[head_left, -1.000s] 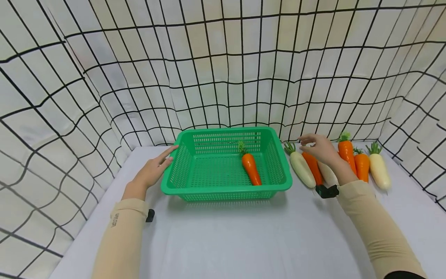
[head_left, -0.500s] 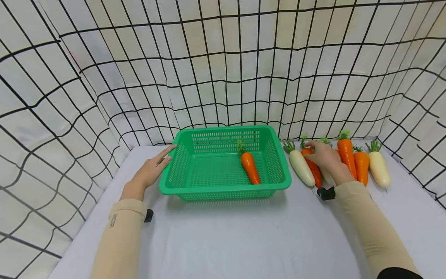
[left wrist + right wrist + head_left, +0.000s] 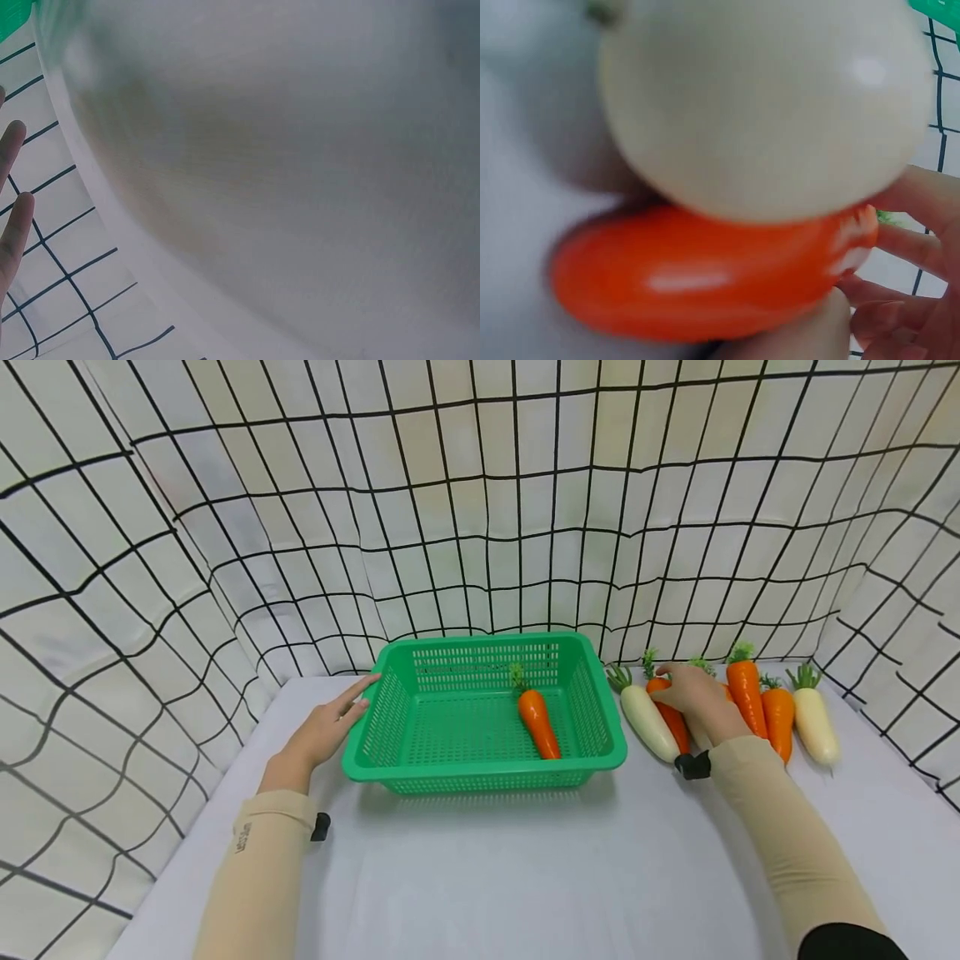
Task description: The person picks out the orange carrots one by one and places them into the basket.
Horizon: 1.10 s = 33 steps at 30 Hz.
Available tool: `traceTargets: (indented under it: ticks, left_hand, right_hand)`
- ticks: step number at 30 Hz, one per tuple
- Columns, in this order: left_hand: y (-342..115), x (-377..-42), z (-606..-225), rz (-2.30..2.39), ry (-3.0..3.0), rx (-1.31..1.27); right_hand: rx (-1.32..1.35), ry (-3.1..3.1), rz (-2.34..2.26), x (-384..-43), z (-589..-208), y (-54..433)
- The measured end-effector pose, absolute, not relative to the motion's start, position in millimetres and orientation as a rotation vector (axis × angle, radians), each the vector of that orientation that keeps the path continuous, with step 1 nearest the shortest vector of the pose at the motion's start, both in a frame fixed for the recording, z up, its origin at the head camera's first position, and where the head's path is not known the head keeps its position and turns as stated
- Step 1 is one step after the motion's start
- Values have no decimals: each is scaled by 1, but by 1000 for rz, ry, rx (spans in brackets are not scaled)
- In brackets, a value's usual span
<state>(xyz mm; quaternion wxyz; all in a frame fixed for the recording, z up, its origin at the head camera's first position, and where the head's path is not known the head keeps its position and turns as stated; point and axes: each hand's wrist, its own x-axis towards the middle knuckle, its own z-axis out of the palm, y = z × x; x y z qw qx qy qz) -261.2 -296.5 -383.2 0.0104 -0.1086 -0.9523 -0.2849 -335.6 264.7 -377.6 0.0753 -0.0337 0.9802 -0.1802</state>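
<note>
An orange carrot (image 3: 673, 720) lies at the right of the basket, and my right hand (image 3: 703, 700) pinches its leafy end from above. The right wrist view shows fingers (image 3: 911, 251) at the top of that carrot (image 3: 697, 274), with a white radish (image 3: 765, 105) close in front. A pale radish (image 3: 649, 723) lies at the carrot's left; another white one is mostly hidden under my hand. My left hand (image 3: 324, 737) rests its straight fingers on the left rim of the green plastic basket (image 3: 483, 768). One carrot (image 3: 538, 724) lies inside the basket.
Right of my hand lie more carrots (image 3: 746, 689) (image 3: 778, 720) and a white radish (image 3: 816, 725). Black netting (image 3: 487, 537) over white cloth walls the table (image 3: 480, 877) at the back and sides.
My right hand has come down from above the vegetables and its fingers have closed on the carrot's top, which has shifted slightly left. The left hand stays on the basket rim.
</note>
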Motion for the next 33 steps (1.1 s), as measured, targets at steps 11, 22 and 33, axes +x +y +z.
traceTargets:
  ticks: [11, 22, 33]
  left_hand:
    - [-296, -261, -384, -902, -2964, -336]
    - [-295, -260, -382, -898, -2967, -336]
    - [-292, -258, -378, -894, -2972, -335]
  right_hand:
    - [-37, 2899, -988, -334, -387, 274]
    - [-75, 2857, -1311, -327, -379, 273]
    - [-19, 2870, -1499, -316, -365, 279]
